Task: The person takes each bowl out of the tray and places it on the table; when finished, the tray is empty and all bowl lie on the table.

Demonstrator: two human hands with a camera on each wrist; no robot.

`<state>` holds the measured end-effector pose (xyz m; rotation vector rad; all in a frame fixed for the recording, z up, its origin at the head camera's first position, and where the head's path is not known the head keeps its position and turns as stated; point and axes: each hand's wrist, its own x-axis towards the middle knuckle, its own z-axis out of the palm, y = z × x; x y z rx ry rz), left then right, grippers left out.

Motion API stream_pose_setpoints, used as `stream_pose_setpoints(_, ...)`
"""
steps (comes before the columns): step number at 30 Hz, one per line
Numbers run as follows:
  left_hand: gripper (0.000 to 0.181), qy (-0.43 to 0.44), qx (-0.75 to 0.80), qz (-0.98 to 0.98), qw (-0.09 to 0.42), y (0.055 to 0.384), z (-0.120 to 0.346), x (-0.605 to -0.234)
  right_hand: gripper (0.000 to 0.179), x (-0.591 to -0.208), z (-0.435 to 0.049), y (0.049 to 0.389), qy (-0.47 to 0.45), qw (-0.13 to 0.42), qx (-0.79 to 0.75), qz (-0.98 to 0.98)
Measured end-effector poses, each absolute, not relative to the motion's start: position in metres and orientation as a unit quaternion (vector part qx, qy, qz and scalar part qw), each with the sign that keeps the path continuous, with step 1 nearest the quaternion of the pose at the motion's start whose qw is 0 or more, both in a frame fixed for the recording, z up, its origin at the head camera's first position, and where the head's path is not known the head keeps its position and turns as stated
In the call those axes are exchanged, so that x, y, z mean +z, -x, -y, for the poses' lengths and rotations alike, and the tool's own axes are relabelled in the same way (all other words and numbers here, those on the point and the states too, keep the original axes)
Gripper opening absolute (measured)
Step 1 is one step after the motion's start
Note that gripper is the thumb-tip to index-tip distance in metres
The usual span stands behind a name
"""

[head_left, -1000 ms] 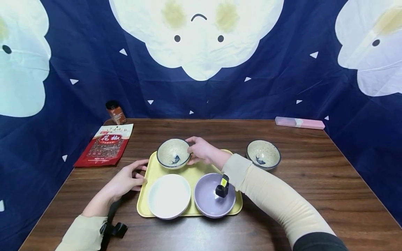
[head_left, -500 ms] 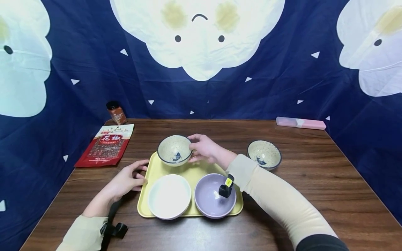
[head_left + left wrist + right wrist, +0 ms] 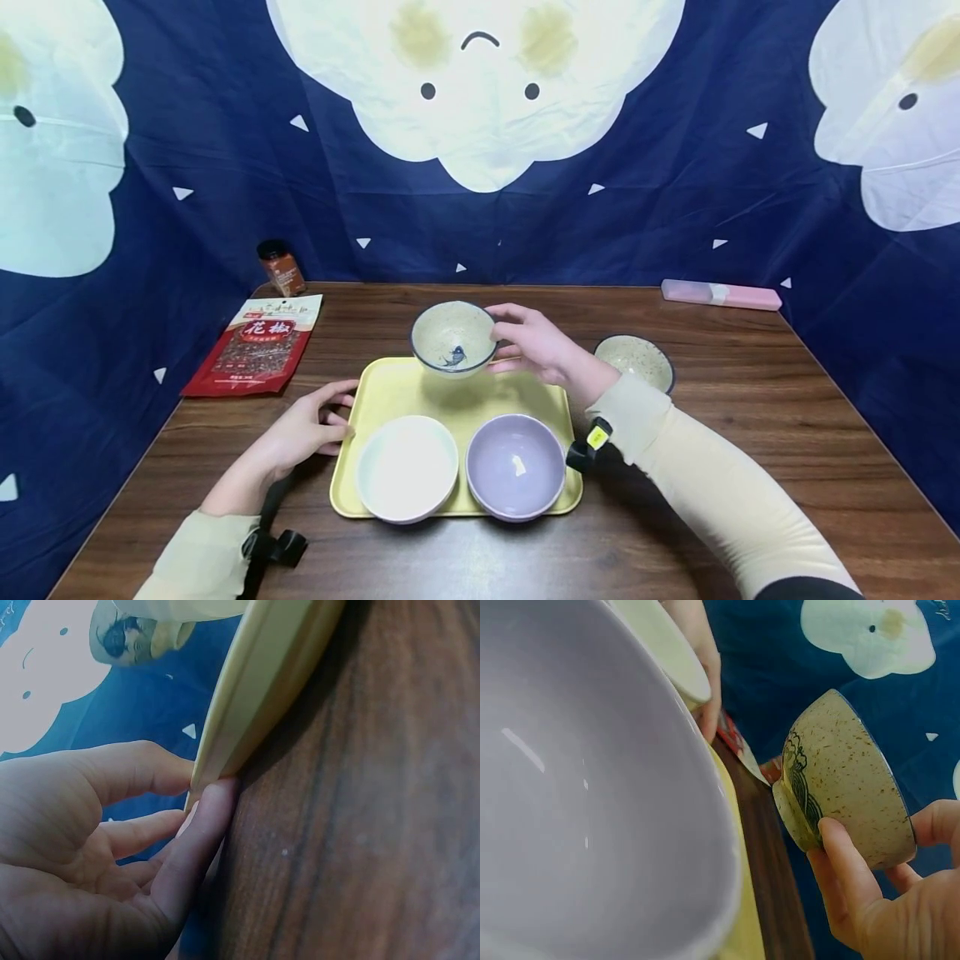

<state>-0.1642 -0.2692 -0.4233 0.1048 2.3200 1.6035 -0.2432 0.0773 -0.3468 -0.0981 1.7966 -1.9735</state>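
My right hand (image 3: 536, 343) holds a speckled cream bowl (image 3: 453, 337) with a blue rim and a blue fish inside. The bowl hangs above the back half of a yellow tray (image 3: 386, 383); in the right wrist view its foot shows, with fingers under its side and others at the rim. With thumb and fingertips my left hand (image 3: 307, 425) pinches the tray's left edge, close to the tabletop in the left wrist view. On the tray's front half stand a white bowl (image 3: 407, 469) and, to its right, a lilac bowl (image 3: 516, 467).
A second speckled bowl (image 3: 633, 358) stands right of the tray, partly hidden by my right forearm. At the back left lie a red spice packet (image 3: 258, 346) and a black-lidded spice jar (image 3: 282, 268). A pink case (image 3: 720, 295) lies at the back right, before a blue curtain (image 3: 525, 233).
My right hand has lifted the speckled bowl off the tray's back left and carried it up and to the right. My left hand has stayed at the tray's edge.
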Motion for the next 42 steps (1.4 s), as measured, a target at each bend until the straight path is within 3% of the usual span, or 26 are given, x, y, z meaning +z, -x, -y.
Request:
stream_pose_setpoints(17,0.074,-0.034,0.557,-0.814,0.165,0.164,0.271,-0.423,0.058,-0.331,-0.165,0.232,0.018,0.178,-0.751,-0.636)
stream_pose_setpoints(37,0.074,-0.036,0.547,-0.819,0.168,0.165,0.272,-0.421,0.031,-0.325,-0.263,0.206,0.012,0.132,-0.806,-0.577)
stream_pose_setpoints(42,0.074,-0.037,0.542,-0.822,0.171,0.163,0.273,-0.420,0.033,-0.326,-0.286,0.202,0.002,0.126,-0.820,-0.558)
